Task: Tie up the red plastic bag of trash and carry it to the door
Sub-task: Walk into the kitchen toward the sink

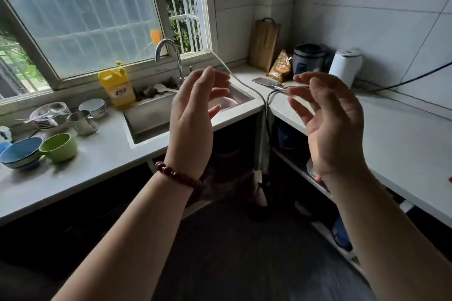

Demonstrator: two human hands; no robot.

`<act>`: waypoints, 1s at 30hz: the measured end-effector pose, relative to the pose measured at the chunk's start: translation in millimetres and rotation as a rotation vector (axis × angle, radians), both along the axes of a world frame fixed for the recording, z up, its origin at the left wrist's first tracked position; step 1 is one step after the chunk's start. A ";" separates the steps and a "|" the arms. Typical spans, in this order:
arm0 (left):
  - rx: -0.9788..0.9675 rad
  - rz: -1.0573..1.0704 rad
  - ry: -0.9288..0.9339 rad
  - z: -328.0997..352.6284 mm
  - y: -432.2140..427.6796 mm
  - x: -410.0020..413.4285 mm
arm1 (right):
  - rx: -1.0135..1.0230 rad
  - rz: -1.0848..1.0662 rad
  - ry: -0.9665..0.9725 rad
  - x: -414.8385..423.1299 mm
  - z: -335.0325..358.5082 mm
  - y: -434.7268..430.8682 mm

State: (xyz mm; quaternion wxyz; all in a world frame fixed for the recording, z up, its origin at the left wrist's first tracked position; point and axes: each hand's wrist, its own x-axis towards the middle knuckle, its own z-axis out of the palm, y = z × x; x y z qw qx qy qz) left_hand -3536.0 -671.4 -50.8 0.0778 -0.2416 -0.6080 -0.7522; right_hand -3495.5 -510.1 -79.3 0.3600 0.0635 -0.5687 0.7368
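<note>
Bare left hand (193, 115), right hand (327, 117), spread, empty

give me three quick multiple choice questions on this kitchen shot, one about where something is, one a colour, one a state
1. Where is the yellow detergent bottle?
A. left of the faucet, by the window sill
B. inside the sink
C. beside the white kettle

2. What colour is the mug next to the blue bowl?
A. red
B. green
C. white

3. What are the hands doing?
A. both raised, open and empty
B. gripping the faucet
C. holding a bowl

Answers: 1 A, it stands on the counter at the sink's back left corner. 2 B, the mug is light green. 3 A, left hand and right hand show spread fingers, holding nothing.
</note>
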 end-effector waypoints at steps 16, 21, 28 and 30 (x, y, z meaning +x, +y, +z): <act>-0.011 0.020 -0.066 -27.0 112.3 -208.9 | 0.001 0.018 -0.099 -209.7 -20.0 104.7; -0.007 -0.005 -0.046 -35.3 133.2 -273.3 | 0.016 -0.056 -0.115 -263.8 -29.8 125.0; -0.064 -0.071 -0.069 -54.2 157.6 -351.5 | 0.013 -0.154 -0.146 -335.6 -54.9 145.4; -0.055 -0.096 -0.099 -65.6 165.5 -366.4 | -0.018 -0.147 -0.138 -350.9 -65.1 152.9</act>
